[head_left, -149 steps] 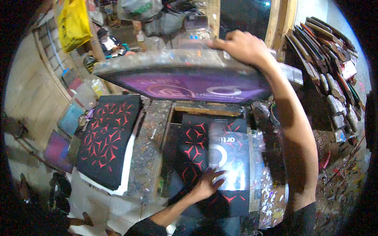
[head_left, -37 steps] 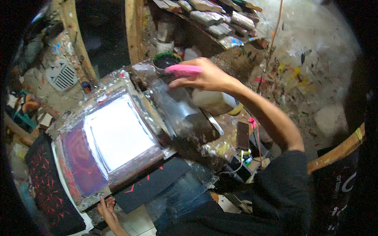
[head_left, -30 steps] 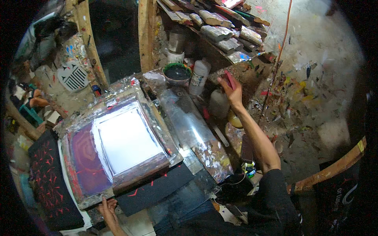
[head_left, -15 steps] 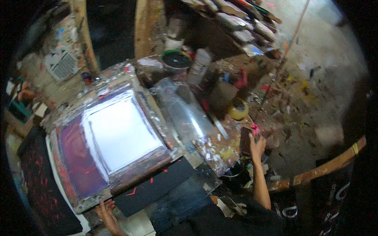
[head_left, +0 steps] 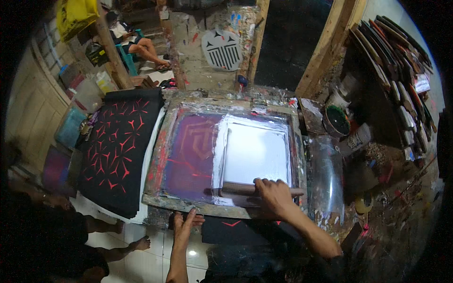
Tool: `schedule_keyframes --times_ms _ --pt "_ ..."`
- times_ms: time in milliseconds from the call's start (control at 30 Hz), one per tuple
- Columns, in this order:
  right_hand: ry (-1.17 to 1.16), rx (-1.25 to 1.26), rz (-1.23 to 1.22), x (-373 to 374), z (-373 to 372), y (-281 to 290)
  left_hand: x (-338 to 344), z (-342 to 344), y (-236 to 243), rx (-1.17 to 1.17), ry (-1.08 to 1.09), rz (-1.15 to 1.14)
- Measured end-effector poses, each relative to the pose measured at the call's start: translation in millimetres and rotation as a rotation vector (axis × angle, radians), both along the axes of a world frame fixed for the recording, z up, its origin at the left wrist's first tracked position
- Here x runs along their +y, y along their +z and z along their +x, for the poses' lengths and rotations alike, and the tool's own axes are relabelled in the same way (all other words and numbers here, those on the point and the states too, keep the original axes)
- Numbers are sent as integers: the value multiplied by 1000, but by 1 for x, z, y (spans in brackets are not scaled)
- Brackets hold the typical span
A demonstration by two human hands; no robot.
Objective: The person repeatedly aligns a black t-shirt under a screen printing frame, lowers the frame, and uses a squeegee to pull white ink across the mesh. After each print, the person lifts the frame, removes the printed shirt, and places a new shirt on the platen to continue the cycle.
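My right hand point(head_left: 275, 195) is closed over the wooden handle of a squeegee point(head_left: 237, 189). The squeegee lies across the near end of a white ink area point(head_left: 257, 153) on a framed printing screen point(head_left: 191, 203). Purple mesh with a faint shield-like emblem shows left of the white. At the screen's near edge, my left hand point(head_left: 184, 228) has its fingers apart, and its tips are by the wooden frame. Black fabric point(head_left: 236, 231) with red marks shows below the near frame edge.
A stack of black sheets point(head_left: 115, 141) with red shapes lies left of the screen. To the right are a clear plastic sheet point(head_left: 328, 177), an ink tub point(head_left: 336, 120) and a rack of squeegees point(head_left: 401, 80). A person point(head_left: 137, 45) sits beyond; another person's legs point(head_left: 113, 252) are at lower left.
My view has turned toward the right. My right hand has moved from beside a brown block on the right to the screen, where it now grips a squeegee. My left hand stays by the frame.
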State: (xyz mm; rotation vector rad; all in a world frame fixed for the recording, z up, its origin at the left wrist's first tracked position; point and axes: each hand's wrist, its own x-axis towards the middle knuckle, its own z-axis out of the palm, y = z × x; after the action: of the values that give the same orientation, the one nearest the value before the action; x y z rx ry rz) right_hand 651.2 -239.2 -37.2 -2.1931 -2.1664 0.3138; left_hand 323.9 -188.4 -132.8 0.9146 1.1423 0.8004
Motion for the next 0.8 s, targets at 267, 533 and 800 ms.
schedule_keyframes --times_ms 267,533,800 --pt "-30 -182 427 208 123 -18 6 -3 -5 -1 -65 -74" --pt "75 -211 296 149 94 -20 6 -3 -10 14 -56 -94" --pt "134 -125 231 1 23 -5 3 -1 -3 -15 -33 -11"
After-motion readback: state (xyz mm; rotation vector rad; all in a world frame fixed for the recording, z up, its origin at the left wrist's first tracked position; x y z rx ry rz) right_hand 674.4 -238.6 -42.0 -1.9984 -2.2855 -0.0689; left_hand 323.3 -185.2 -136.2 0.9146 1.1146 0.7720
